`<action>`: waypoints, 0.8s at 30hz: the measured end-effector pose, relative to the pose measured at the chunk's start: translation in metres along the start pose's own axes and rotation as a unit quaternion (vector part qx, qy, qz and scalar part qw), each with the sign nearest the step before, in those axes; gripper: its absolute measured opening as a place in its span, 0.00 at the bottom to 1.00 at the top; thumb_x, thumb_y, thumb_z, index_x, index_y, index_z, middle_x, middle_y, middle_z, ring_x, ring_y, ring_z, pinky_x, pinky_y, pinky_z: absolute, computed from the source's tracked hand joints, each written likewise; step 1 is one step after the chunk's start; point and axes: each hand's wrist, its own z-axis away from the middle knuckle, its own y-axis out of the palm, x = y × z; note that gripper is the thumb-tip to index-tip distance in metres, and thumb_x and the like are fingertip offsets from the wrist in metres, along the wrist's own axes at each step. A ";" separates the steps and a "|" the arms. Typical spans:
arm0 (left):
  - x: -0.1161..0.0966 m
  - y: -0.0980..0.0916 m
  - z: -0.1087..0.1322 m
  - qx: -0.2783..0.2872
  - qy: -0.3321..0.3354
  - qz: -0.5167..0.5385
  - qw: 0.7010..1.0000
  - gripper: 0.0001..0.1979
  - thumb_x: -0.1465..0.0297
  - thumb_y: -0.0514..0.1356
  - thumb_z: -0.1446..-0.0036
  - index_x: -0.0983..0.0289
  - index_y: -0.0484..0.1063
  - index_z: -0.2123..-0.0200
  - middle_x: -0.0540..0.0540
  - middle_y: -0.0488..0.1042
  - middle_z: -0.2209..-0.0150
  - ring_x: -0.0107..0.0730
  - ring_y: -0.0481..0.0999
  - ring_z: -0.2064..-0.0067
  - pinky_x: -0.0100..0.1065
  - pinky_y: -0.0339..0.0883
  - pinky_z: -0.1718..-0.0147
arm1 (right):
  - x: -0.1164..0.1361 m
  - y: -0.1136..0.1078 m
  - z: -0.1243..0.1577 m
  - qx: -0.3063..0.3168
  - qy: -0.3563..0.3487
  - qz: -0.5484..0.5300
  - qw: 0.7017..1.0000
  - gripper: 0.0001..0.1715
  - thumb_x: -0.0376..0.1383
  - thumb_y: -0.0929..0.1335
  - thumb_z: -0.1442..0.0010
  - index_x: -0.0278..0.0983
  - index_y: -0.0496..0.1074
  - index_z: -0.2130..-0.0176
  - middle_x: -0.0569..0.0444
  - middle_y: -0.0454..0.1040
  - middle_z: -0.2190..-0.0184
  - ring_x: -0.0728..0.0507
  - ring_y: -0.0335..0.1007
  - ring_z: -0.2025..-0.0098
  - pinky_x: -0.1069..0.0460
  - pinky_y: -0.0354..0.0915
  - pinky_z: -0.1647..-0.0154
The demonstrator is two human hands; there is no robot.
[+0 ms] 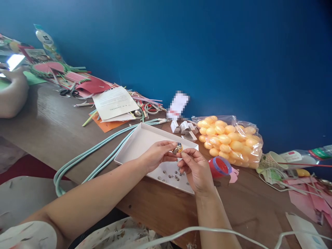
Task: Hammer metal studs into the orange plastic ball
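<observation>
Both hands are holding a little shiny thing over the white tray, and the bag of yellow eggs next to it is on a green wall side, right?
Not quite: the wall is blue, not green, as the head view shows. Both the left hand and right hand do hold the little shiny thing over the white tray, beside the bag of yellow eggs.

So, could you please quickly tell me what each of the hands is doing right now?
Left hand: closed, fingertips pinching the small round silver and yellow piece.
Right hand: closed, fingertips pinching the same piece above the shallow white cardboard tray.
</observation>
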 end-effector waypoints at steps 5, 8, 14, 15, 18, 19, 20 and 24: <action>-0.001 0.001 0.002 -0.002 0.001 -0.017 1.000 0.12 0.65 0.63 0.46 0.69 0.72 0.64 0.55 0.75 0.70 0.26 0.76 0.68 0.28 0.71 0.65 | -0.001 -0.001 -0.002 0.002 0.012 -0.017 1.000 0.10 0.35 0.74 0.49 0.38 0.71 0.66 0.55 0.79 0.72 0.52 0.70 0.80 0.61 0.65 0.84; -0.002 0.003 0.003 -0.004 0.005 -0.026 1.000 0.12 0.65 0.64 0.47 0.69 0.72 0.64 0.55 0.75 0.71 0.25 0.75 0.69 0.28 0.70 0.65 | -0.002 -0.002 -0.003 0.007 0.020 -0.029 0.999 0.10 0.35 0.75 0.50 0.37 0.71 0.67 0.55 0.79 0.72 0.53 0.69 0.80 0.61 0.64 0.84; 0.000 0.001 0.003 -0.003 0.019 -0.053 0.998 0.15 0.62 0.65 0.48 0.69 0.73 0.63 0.55 0.75 0.70 0.26 0.75 0.69 0.31 0.70 0.62 | -0.002 -0.005 -0.004 0.007 0.042 -0.051 0.998 0.11 0.34 0.75 0.51 0.37 0.71 0.68 0.55 0.78 0.74 0.55 0.65 0.82 0.62 0.61 0.85; 0.001 0.001 0.003 -0.001 0.021 -0.054 0.998 0.16 0.62 0.65 0.48 0.69 0.73 0.63 0.55 0.75 0.70 0.26 0.75 0.69 0.32 0.70 0.62 | -0.002 -0.005 -0.004 0.008 0.045 -0.052 0.998 0.11 0.34 0.75 0.51 0.37 0.71 0.68 0.55 0.78 0.74 0.55 0.64 0.82 0.62 0.61 0.85; 0.001 0.002 0.003 -0.002 0.025 -0.054 0.998 0.16 0.62 0.65 0.48 0.69 0.73 0.63 0.55 0.75 0.70 0.27 0.75 0.68 0.33 0.69 0.61 | -0.002 -0.006 -0.005 0.013 0.056 -0.055 0.997 0.11 0.34 0.75 0.52 0.36 0.71 0.69 0.55 0.78 0.74 0.56 0.63 0.82 0.62 0.60 0.85; 0.000 0.003 0.003 -0.004 0.025 -0.056 0.998 0.15 0.62 0.65 0.48 0.69 0.73 0.63 0.55 0.75 0.71 0.27 0.75 0.68 0.33 0.69 0.61 | -0.001 -0.006 -0.005 0.014 0.059 -0.055 0.997 0.11 0.34 0.75 0.52 0.36 0.71 0.69 0.55 0.78 0.74 0.56 0.63 0.82 0.62 0.60 0.85; 0.000 0.003 0.003 -0.007 0.026 -0.057 0.998 0.15 0.62 0.65 0.49 0.69 0.73 0.63 0.55 0.75 0.71 0.28 0.75 0.68 0.33 0.69 0.61 | -0.001 -0.006 -0.005 0.012 0.062 -0.055 0.996 0.11 0.34 0.76 0.52 0.36 0.71 0.69 0.56 0.78 0.74 0.56 0.63 0.82 0.63 0.59 0.86; -0.002 0.005 0.005 -0.010 0.026 -0.061 0.998 0.15 0.62 0.65 0.48 0.69 0.73 0.64 0.55 0.75 0.71 0.28 0.75 0.68 0.34 0.69 0.61 | 0.000 -0.004 -0.005 -0.001 0.070 -0.056 0.996 0.13 0.35 0.76 0.54 0.37 0.71 0.69 0.57 0.77 0.75 0.55 0.62 0.83 0.63 0.58 0.87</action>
